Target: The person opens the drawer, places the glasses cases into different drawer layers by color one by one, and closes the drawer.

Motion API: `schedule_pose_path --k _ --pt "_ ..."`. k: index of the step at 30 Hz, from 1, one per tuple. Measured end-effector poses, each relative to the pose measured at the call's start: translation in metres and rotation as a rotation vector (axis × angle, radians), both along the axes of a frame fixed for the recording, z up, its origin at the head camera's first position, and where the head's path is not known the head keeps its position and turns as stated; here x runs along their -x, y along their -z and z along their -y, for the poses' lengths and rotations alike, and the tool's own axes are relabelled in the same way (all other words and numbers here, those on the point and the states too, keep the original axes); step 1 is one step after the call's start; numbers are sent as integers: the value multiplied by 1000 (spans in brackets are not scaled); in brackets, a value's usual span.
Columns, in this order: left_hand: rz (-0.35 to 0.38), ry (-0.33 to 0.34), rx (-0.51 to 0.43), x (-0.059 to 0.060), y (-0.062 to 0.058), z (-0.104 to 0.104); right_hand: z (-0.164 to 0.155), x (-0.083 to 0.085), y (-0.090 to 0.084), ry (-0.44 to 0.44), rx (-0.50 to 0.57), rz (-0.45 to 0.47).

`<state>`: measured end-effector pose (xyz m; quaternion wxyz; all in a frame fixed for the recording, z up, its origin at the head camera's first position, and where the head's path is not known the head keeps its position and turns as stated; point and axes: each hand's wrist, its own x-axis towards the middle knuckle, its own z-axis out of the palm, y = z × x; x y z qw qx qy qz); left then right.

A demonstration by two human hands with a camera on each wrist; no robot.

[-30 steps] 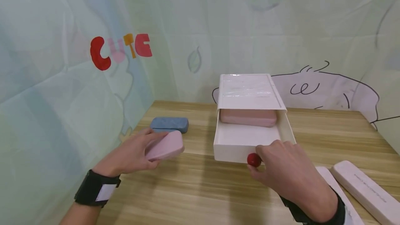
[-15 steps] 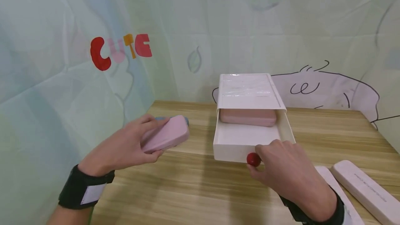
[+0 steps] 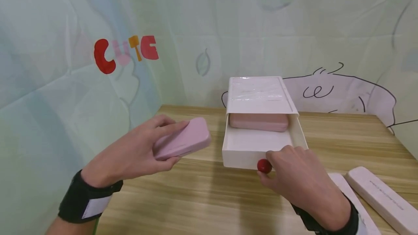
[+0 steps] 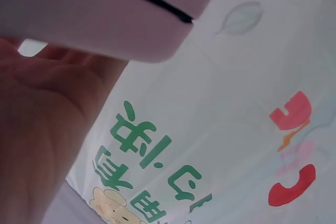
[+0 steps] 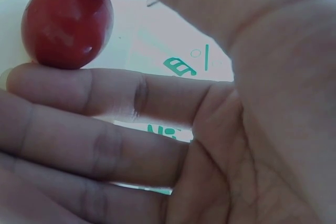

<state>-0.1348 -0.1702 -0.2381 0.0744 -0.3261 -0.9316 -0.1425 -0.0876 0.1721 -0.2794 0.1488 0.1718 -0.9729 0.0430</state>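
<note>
Right, my left hand (image 3: 130,155) is wrapped around the pink case (image 3: 183,141), fingers along the top and thumb underneath, carrying it clear of the wooden table (image 3: 202,198) at centre-left of the head view — just left of the white drawer box (image 3: 261,130). From the left wrist view the case (image 4: 100,19) looks like a hard clamshell with a dark seam along its edge; I'd judge it light and stiff, with a smooth shell that could slip, so the long sides are the place to take hold, as I'm doing. My right hand (image 3: 300,180) pinches the red knob (image 3: 263,166) on the drawer's front between thumb and forefinger — the right wrist view shows the knob (image 5: 67,22) held plainly. That drawer is pulled out, and a second pink case (image 3: 258,122) lies at its back, with bare floor in front of it. Two long white boxes (image 3: 382,198) sit at lower right.
</note>
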Motion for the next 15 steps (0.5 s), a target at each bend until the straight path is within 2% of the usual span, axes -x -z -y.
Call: schedule_pose_path --k 6,15 --pt "-62 57 -13 -2 -4 -8 0 0 -1 2 -2 26" --pt "-97 106 -1 -2 -9 -26 0 0 -1 1 -1 42"
